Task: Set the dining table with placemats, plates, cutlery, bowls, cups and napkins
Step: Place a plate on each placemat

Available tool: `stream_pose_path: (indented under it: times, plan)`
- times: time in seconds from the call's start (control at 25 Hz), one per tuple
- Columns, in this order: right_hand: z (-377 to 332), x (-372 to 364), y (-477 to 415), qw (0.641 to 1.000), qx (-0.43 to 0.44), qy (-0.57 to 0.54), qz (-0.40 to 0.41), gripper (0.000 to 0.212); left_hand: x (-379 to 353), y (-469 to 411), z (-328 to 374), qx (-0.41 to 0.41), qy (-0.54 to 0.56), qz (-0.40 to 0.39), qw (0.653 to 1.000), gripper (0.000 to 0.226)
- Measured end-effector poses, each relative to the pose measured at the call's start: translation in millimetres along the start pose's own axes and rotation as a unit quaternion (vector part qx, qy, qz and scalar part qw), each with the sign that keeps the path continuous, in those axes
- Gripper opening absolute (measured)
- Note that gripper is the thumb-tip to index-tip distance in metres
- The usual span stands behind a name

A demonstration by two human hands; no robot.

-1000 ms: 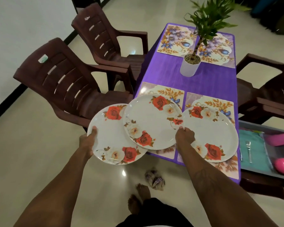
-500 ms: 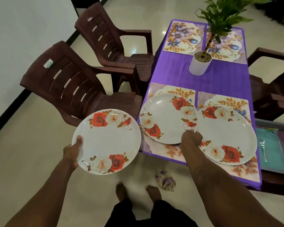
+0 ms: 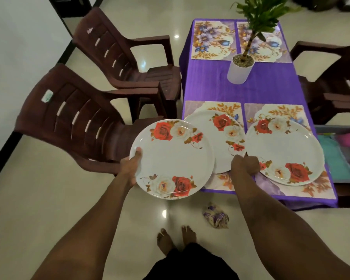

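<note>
Rose-patterned white plates are in play. My left hand (image 3: 130,168) grips one plate (image 3: 174,158) by its left rim, thumb on top, level in the air off the table's near-left corner, overlapping a second plate (image 3: 216,142) on the near-left placemat (image 3: 192,106). My right hand (image 3: 245,165) sits knuckles-up at that second plate's near-right rim, fingers curled down over it, where it meets a third plate (image 3: 285,150) lying on the near-right placemat (image 3: 315,186). Two far placemats (image 3: 212,41) (image 3: 271,47) lie bare.
The table wears a purple cloth (image 3: 210,83) with a white plant pot (image 3: 239,71) in the middle. Brown chairs (image 3: 75,118) (image 3: 119,51) stand at the left, another (image 3: 335,81) at the right. A tray (image 3: 339,158) holds teal cloth and pink items. A crumpled wrapper (image 3: 215,217) lies on the floor.
The plate in my right hand came down onto the near-left placemat. My left hand swung its plate out left, then back right toward the table, now overlapping that plate.
</note>
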State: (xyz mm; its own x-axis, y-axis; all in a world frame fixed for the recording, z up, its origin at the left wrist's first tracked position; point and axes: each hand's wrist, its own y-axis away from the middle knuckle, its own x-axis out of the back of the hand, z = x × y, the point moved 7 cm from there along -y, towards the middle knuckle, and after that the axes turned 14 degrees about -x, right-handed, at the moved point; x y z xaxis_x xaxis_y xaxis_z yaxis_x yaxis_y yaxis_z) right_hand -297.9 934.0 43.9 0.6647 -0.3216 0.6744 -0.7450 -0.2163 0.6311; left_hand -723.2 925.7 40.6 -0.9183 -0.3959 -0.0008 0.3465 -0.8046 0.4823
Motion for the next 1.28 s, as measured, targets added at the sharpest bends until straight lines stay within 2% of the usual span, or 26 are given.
stream_pose_path:
  times: [0.08,0.2,0.24,0.36,0.44,0.48,0.56,0.6,0.64,0.72,0.84,0.96,1.04,1.12,1.28]
  plan:
    - [-6,0,-6,0.999,0.036,0.018,0.015,0.040,-18,-7,0,-0.001,-0.006,-0.014,1.000,0.055]
    - [6,-8,-6,0.999,0.026,0.027,-0.006,0.039,-29,-11,6,-0.007,-0.009,-0.012,1.000,0.045]
    - [10,-13,-10,0.999,0.021,0.031,-0.022,0.036,-30,-15,6,-0.009,-0.012,-0.020,1.000,0.044]
    - [17,-27,-2,0.990,0.015,-0.017,-0.141,0.019,-22,-22,8,-0.006,-0.019,-0.020,1.000,0.044]
    - [15,-33,1,0.987,0.030,0.035,-0.151,0.023,-17,-26,9,-0.007,-0.026,-0.016,1.000,0.044]
    - [14,-32,2,0.986,0.044,0.092,-0.136,0.029,-16,-27,9,-0.007,-0.027,-0.017,0.999,0.044]
    - [7,-26,5,0.992,0.012,0.101,-0.073,0.046,-15,-29,10,-0.009,-0.028,-0.015,0.999,0.041]
    - [4,-17,7,0.994,0.034,0.097,-0.028,0.050,-15,-29,11,-0.009,-0.028,-0.015,0.999,0.040]
    - [1,-15,2,0.992,0.045,0.116,-0.020,0.053,-15,-30,11,-0.009,-0.027,-0.017,0.999,0.040]
    - [-8,-7,-17,0.993,0.022,0.113,0.000,0.048,-16,-32,11,-0.008,-0.022,-0.021,0.999,0.040]
    - [-12,-4,-34,0.991,0.044,0.112,0.051,0.038,-18,-33,10,-0.006,-0.021,-0.025,0.999,0.040]
    - [-9,4,-13,0.995,0.044,0.040,0.081,0.046,-20,-33,10,-0.008,-0.018,-0.030,0.999,0.039]
    - [-17,7,5,0.991,0.076,-0.035,0.102,0.041,-20,-32,12,-0.009,-0.014,-0.033,0.999,0.038]
    - [-32,-3,27,0.988,0.128,-0.067,0.063,0.038,-18,-34,12,-0.005,-0.008,-0.035,0.999,0.039]
    - [-57,-48,68,0.975,0.192,-0.074,-0.081,0.051,-8,-45,25,-0.001,0.015,-0.048,0.999,0.043]
